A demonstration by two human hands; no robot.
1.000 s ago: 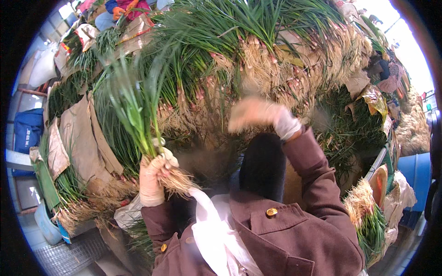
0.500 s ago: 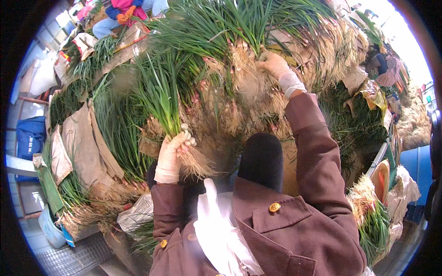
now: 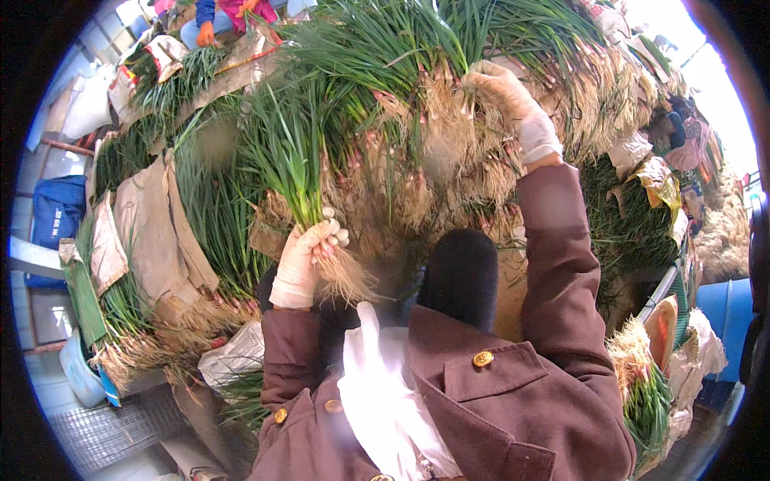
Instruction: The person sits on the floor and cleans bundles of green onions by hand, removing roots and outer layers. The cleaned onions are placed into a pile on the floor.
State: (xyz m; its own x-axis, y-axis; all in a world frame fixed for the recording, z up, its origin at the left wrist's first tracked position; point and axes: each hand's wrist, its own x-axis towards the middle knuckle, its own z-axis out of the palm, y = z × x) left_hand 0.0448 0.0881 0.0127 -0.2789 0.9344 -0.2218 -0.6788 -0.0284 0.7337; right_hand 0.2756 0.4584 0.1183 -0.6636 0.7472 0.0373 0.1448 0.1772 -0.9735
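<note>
From where I stand, a heap of long-leaved green plants [image 3: 377, 48] sweeps from ten o'clock to two, pale roots hanging toward the person. The left hand [image 3: 305, 252], a little toward nine, has its fingers closed round a bunch of plants [image 3: 297, 172], leaves pointing to eleven. The right hand [image 3: 507, 92] is at one, fingers curled by stems in the heap; whether they grip any, I can't tell. Brown sacking [image 3: 140, 240] lies at nine, wire mesh [image 3: 112, 429] at eight, a blue tub [image 3: 726, 325] past three; a co-worker's orange-gloved hand [image 3: 204, 34] shows near eleven.
</note>
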